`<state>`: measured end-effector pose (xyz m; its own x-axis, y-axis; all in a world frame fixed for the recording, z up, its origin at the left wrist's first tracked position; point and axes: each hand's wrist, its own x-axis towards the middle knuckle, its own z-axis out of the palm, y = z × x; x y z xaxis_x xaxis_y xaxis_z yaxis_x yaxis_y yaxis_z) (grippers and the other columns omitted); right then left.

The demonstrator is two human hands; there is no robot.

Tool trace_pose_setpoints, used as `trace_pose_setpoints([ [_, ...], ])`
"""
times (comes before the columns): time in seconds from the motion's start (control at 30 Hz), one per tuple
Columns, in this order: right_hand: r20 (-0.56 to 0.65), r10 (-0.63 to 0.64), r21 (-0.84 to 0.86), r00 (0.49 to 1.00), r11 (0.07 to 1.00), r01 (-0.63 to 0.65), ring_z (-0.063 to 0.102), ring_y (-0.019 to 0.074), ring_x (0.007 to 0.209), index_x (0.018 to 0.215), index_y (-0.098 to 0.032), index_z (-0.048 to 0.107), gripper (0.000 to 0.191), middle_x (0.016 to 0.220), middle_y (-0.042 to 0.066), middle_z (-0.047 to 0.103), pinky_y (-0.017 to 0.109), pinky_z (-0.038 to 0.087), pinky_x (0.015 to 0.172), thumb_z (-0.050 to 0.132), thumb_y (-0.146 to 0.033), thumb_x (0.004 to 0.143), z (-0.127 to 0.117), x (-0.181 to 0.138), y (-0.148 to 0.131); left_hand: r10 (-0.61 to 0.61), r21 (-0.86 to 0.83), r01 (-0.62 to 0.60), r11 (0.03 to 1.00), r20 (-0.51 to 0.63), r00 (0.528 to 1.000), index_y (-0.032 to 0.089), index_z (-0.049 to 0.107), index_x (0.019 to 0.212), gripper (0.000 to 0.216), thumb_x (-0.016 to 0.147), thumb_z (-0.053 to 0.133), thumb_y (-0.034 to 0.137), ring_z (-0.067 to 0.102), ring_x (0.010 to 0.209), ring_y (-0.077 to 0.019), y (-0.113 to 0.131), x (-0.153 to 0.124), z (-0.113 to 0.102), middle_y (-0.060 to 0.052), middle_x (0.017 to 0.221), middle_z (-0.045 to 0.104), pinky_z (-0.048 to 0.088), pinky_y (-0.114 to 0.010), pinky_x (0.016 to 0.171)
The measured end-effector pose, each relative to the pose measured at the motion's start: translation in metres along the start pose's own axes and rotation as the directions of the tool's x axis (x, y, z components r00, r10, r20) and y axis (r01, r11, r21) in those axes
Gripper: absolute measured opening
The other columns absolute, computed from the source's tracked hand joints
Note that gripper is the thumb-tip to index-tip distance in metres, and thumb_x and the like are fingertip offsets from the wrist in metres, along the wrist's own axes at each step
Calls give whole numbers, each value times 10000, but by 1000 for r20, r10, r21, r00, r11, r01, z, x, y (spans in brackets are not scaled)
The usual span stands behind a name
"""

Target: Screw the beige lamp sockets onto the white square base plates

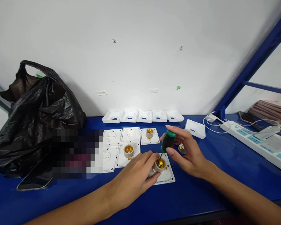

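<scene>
My right hand (189, 151) is closed round the green and black handle of a screwdriver (169, 141). Its shaft points down into the brass-lined cup of a lamp socket (163, 169), and the tip is hidden inside. The socket sits on a white square base plate (170, 178) lying on the table. From the left side, my left hand (138, 173) grips this socket between thumb and fingers. Close to my right hand lie a small screw (173, 165) and another round part with brass pieces (181, 149), partly covered by the fingers.
Several white base plates (111, 136) lie behind my left hand, two bearing sockets (128, 152). White square covers (144, 116) line the wall; another cover (194, 128) stands apart. A power strip (255, 140) is at right, a black plastic bag (42, 115) and phone (35, 178) at left.
</scene>
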<state>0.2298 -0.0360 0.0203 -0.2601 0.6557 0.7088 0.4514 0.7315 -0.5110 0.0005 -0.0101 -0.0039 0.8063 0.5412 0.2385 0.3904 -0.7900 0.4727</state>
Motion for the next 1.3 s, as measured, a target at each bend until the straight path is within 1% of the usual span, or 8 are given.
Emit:
trace_pose_setpoints([
  [0.1, -2, 16, -28, 1000, 999, -16, 710, 159, 811, 1590, -412, 391, 643, 1419, 51, 658, 355, 646, 749, 648, -232, 1029, -1, -2, 0, 3, 2, -3, 1000, 4, 1000, 219, 525, 1266, 327, 1003, 715, 175, 692, 1014, -268, 1, 0, 0, -42, 1119, 662, 584, -386, 844],
  [0.23, -71, -26, 2, 997, 1000, 26, 697, 149, 788, 1563, -406, 421, 652, 1356, 54, 659, 292, 625, 636, 692, -216, 1002, 1, -1, 2, 7, 13, -7, 1000, 4, 1000, 218, 513, 1269, 349, 996, 723, 160, 690, 1018, -273, 1, 0, 1, -47, 1133, 662, 585, -404, 861],
  [0.43, 6, -14, -29, 1000, 999, 14, 697, 156, 786, 1592, -400, 384, 661, 1376, 61, 656, 343, 630, 670, 660, -218, 1020, 0, -1, 0, 12, 2, -12, 1000, -10, 1000, 223, 504, 1302, 378, 998, 722, 165, 689, 1018, -274, 1, -1, 1, -48, 1121, 660, 586, -393, 838],
  [0.53, -14, -12, -22, 1000, 1000, 12, 686, 149, 785, 1586, -402, 389, 667, 1382, 57, 649, 336, 625, 670, 670, -207, 1014, 1, -2, 0, 13, 5, -13, 1000, -6, 1000, 227, 504, 1289, 373, 995, 724, 162, 687, 1020, -274, 0, 0, 1, -47, 1129, 658, 587, -404, 849],
  [0.63, -59, -25, 12, 998, 1000, 26, 663, 139, 772, 1562, -403, 411, 670, 1307, 41, 660, 294, 604, 621, 709, -212, 993, 3, -1, 2, 10, 9, -10, 1000, 2, 1000, 225, 504, 1282, 367, 995, 722, 159, 686, 1025, -276, 0, 0, 1, -49, 1139, 660, 588, -414, 865],
  [0.77, -39, -24, 9, 999, 1000, 24, 667, 143, 761, 1562, -400, 413, 659, 1204, 22, 683, 302, 596, 628, 706, -224, 998, 2, -1, 2, 15, 10, -15, 1000, -10, 1000, 225, 497, 1316, 391, 1000, 719, 167, 687, 1022, -281, 0, 0, 1, -51, 1132, 661, 588, -412, 847],
  [0.97, -36, 0, -9, 999, 1000, 0, 692, 148, 821, 1567, -407, 410, 669, 1394, 44, 642, 321, 614, 671, 693, -200, 997, 1, -3, 3, 22, 24, -22, 999, -5, 1000, 226, 498, 1331, 401, 1000, 719, 174, 687, 1017, -274, 0, -1, 2, -46, 1143, 663, 585, -412, 859],
  [1.3, -31, -13, -5, 999, 1000, 13, 690, 147, 795, 1567, -405, 409, 671, 1336, 31, 677, 322, 606, 654, 689, -192, 996, 2, -1, 2, 16, 30, -16, 999, -7, 1000, 228, 502, 1359, 409, 1006, 702, 186, 695, 1031, -278, 0, -1, 1, -51, 1159, 673, 591, -409, 870],
])
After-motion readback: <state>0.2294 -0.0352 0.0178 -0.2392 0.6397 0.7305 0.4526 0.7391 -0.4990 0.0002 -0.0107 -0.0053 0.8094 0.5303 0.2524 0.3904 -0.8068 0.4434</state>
